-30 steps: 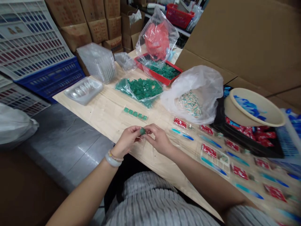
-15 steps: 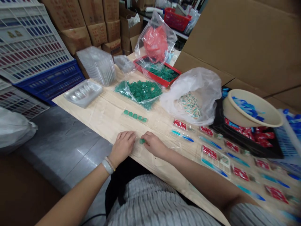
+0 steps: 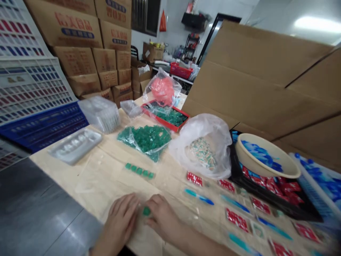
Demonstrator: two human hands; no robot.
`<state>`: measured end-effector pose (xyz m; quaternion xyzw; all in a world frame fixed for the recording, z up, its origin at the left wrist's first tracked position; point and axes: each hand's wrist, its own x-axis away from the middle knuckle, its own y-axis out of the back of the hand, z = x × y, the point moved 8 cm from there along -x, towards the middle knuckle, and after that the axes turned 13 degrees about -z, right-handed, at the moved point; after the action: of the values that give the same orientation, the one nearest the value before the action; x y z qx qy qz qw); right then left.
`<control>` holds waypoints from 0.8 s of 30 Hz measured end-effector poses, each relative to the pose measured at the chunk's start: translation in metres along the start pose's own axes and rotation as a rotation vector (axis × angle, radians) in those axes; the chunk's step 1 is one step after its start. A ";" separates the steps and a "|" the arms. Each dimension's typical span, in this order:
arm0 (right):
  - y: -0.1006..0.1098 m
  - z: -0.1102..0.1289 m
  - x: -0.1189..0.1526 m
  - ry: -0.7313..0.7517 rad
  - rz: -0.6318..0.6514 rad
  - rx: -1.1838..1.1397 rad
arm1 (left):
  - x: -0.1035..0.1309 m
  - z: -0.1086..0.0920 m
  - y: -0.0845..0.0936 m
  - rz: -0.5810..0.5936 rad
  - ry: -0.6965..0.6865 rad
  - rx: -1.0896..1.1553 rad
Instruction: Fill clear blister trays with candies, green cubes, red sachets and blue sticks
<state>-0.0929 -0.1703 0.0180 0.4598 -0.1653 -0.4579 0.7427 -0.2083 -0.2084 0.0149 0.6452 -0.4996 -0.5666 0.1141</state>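
Note:
My right hand (image 3: 163, 216) is closed with a small green block (image 3: 146, 211) at its fingertips, low over the table. Beside it, my left hand (image 3: 122, 215) rests palm down with its fingers stretched out; whatever lies beneath the palm is hidden. Some clear plastic seems to show between the two hands, too blurred to make out. Beyond them sits a short row of green blocks (image 3: 139, 171) in a clear strip. Farther back, a clear bag (image 3: 145, 140) spills over with many more green pieces.
A clear moulded tray (image 3: 76, 144) and stacked clear trays (image 3: 102, 113) stand left. Behind are a red box (image 3: 170, 122) and a white bag (image 3: 183, 153). Right are a beige bowl (image 3: 287, 170), a black tray (image 3: 303, 209), red packets (image 3: 237, 219) and blue toothbrush-like sticks (image 3: 199, 196).
My view has tilted upward, so the table and both hands appear lower and more of the room shows. The green block is still at my right fingertips, near my left hand.

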 end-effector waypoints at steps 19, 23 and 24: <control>0.080 -0.225 -0.228 -0.533 -0.294 0.318 | -0.308 0.095 -0.247 0.454 0.154 -0.075; 0.079 -0.246 -0.231 -0.629 -0.375 0.247 | -0.300 0.091 -0.254 0.492 0.100 -0.036; 0.079 -0.251 -0.232 -0.639 -0.394 0.209 | -0.299 0.090 -0.254 0.499 0.094 -0.027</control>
<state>-0.0062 0.1689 -0.0066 0.3903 -0.3426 -0.6926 0.5006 -0.1113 0.1814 -0.0118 0.5260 -0.6298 -0.4971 0.2821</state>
